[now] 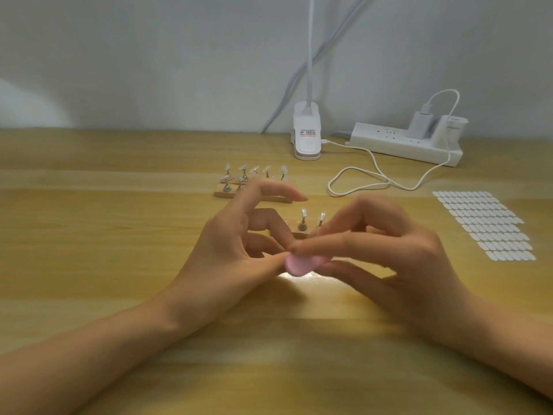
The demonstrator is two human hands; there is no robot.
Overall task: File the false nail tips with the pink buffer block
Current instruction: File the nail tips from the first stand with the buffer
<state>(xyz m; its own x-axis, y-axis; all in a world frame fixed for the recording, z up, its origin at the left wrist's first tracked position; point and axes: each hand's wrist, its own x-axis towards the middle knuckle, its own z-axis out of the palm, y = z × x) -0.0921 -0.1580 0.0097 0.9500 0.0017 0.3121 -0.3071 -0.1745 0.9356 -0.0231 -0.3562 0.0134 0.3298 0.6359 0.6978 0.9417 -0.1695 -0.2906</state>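
Desk (119,250) centre: right hand (398,253) pinches pink buffer block (299,265).

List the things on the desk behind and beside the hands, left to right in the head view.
nail tip stand → clip lamp base → power strip → sheet of white oval stickers

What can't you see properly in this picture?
Head view:
- Whether the left hand pinches anything: hidden behind its fingers and the pink buffer block.
- Most of the buffer: covered by the right hand gripping it.
- The near stand: left part hidden by the left hand.
- The lamp: head cut off by the top edge.
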